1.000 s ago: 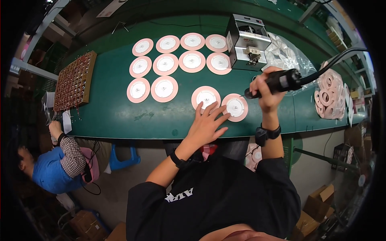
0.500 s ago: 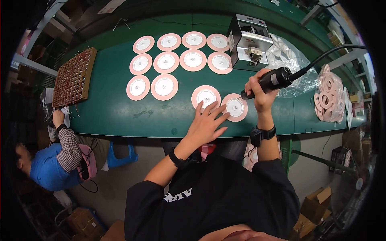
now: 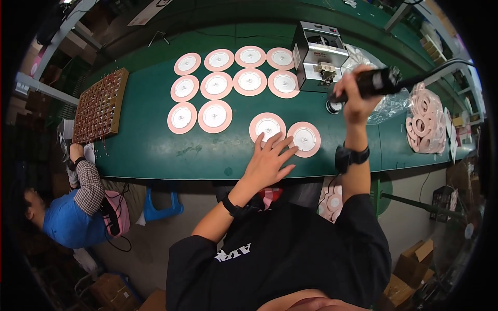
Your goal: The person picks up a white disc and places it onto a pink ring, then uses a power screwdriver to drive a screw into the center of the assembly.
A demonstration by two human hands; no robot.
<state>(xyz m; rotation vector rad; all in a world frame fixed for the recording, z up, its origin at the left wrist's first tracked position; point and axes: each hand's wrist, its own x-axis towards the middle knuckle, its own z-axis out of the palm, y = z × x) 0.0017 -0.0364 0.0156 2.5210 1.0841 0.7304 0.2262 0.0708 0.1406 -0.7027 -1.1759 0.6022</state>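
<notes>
My right hand (image 3: 358, 103) is closed around a black corded electric screwdriver (image 3: 377, 82), both smeared by motion. It is raised at the right, near the front of a black and silver screw feeder machine (image 3: 322, 52). Just left of that hand is a small round dark-rimmed object (image 3: 334, 107) with a pale middle. My left hand (image 3: 264, 166) lies with fingers spread over two round pink-rimmed white discs. Its fingertips touch the left disc (image 3: 268, 123) and the near-left rim of the right disc (image 3: 307, 133). Small fittings show at both discs' centres.
Several similar discs (image 3: 217, 85) lie in rows on the green table (image 3: 202, 158). Bagged pink rings (image 3: 425, 124) and clear plastic (image 3: 389, 106) lie right. A gridded tray (image 3: 101, 106) stands left beside a seated co-worker (image 3: 78, 215). The screwdriver's cable (image 3: 436, 70) runs right.
My right hand has lifted the screwdriver away from the right disc and moved it right, towards the screw feeder. My left hand stays spread on the two discs.
</notes>
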